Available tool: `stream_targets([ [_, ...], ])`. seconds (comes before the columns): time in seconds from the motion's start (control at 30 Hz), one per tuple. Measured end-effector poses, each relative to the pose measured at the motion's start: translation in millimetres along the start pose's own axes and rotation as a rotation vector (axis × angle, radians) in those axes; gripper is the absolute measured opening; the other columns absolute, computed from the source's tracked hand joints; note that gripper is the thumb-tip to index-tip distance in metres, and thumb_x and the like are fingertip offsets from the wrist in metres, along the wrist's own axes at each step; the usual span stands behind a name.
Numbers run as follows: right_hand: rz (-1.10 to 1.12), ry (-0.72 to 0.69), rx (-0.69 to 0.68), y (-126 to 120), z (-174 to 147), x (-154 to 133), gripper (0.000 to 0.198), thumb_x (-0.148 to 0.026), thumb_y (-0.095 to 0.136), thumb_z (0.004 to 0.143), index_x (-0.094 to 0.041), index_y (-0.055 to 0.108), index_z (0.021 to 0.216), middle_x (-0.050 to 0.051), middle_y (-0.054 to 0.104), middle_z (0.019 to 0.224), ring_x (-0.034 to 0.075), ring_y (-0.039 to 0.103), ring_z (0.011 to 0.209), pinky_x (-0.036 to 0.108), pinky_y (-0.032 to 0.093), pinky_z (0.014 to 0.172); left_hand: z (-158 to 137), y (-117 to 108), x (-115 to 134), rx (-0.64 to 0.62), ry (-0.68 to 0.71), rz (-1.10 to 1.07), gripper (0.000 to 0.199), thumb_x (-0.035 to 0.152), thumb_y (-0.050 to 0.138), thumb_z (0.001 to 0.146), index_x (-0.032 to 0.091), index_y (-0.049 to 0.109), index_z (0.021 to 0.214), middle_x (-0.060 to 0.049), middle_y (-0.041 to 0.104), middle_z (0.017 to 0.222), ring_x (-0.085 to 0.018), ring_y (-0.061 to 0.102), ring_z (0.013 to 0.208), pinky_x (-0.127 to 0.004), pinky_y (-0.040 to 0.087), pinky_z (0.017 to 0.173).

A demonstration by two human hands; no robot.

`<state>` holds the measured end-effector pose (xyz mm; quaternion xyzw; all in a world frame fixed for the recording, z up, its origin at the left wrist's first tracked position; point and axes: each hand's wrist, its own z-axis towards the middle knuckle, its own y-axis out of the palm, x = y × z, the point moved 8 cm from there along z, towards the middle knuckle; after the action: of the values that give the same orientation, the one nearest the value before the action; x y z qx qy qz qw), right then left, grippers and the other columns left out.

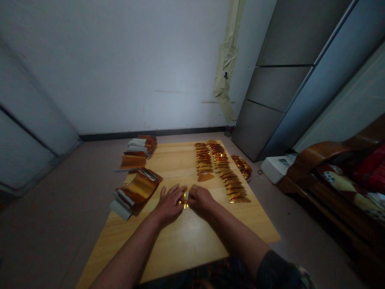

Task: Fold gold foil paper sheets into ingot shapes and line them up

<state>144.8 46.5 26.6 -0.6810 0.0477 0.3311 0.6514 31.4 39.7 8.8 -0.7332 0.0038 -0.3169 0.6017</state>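
Observation:
A small piece of gold foil paper [185, 201] lies on the wooden table between my two hands, mostly covered by the fingers. My left hand [171, 204] holds its left side with thumb and index finger, while the other fingers stretch forward. Closed in a pinch, my right hand [201, 200] grips the right side of the same paper. To the right stand rows of folded gold foil pieces [204, 160], and a longer row [233, 185] runs nearer the table's right edge. Left of my hands lies a stack of flat gold foil sheets [140, 186], curled and fanned.
More foil sheets [133, 161] lie at the table's left edge, with another curled stack [142, 144] behind. A container of folded gold pieces [242, 166] stands on the floor beyond the right edge. A refrigerator [267, 92], a white box [275, 168] and a wooden sofa [331, 160] are at right.

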Motion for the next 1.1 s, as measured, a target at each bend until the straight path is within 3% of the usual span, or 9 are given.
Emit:
stream_targets([
  [0.17, -0.004, 0.013, 0.018, -1.0, -1.5, -1.8, 0.010, -0.017, 0.062, 0.077, -0.018, 0.060, 0.067, -0.002, 0.050, 0.073, 0.010, 0.043, 0.065, 0.021, 0.025, 0.056, 1.8, 3.2, -4.0, 0.020, -0.001, -0.002, 0.049, 0.044, 0.046, 0.087, 0.030, 0.050, 0.134, -0.005, 0.045, 0.148, -0.029, 0.027, 0.143, -0.063, -0.002, 0.114],
  [0.47, 0.138, -0.013, 0.089, 1.2, -6.4, 5.6, 0.010, -0.009, 0.060, 0.073, -0.018, 0.058, 0.069, -0.002, 0.050, 0.077, 0.012, 0.047, 0.073, 0.021, 0.033, 0.065, 2.5, 4.0, -3.6, 0.068, -0.020, 0.007, 0.045, 0.038, 0.050, 0.085, 0.030, 0.052, 0.129, -0.005, 0.047, 0.147, -0.028, 0.030, 0.142, -0.064, 0.002, 0.114],
  [0.63, 0.236, 0.023, 0.180, 0.4, -10.8, 13.2, 0.020, 0.001, 0.050, 0.069, -0.018, 0.055, 0.072, -0.001, 0.051, 0.079, 0.013, 0.049, 0.078, 0.023, 0.037, 0.071, 1.7, 0.9, 0.8, 0.077, -0.018, 0.004, 0.028, 0.036, 0.051, 0.084, 0.029, 0.061, 0.108, -0.002, 0.048, 0.146, -0.029, 0.030, 0.142, -0.066, 0.004, 0.113],
  [0.93, 0.211, 0.007, 0.239, 0.9, -13.2, 13.1, 0.022, -0.001, 0.051, 0.068, -0.020, 0.055, 0.078, 0.001, 0.052, 0.084, 0.016, 0.048, 0.081, 0.025, 0.038, 0.074, 2.1, 3.0, -2.4, 0.085, -0.024, 0.003, 0.032, 0.036, 0.051, 0.083, 0.029, 0.059, 0.113, -0.003, 0.048, 0.146, -0.029, 0.031, 0.142, -0.064, 0.004, 0.114],
  [1.1, 0.105, -0.003, 0.302, -6.2, -23.8, 6.7, 0.022, -0.003, 0.050, 0.075, -0.019, 0.061, 0.084, 0.004, 0.059, 0.086, 0.018, 0.050, 0.083, 0.028, 0.036, 0.078, -0.1, 3.9, 1.6, 0.148, -0.101, 0.021, 0.018, 0.036, 0.051, 0.084, 0.026, 0.061, 0.095, -0.002, 0.049, 0.146, -0.028, 0.033, 0.140, -0.062, 0.010, 0.113],
])
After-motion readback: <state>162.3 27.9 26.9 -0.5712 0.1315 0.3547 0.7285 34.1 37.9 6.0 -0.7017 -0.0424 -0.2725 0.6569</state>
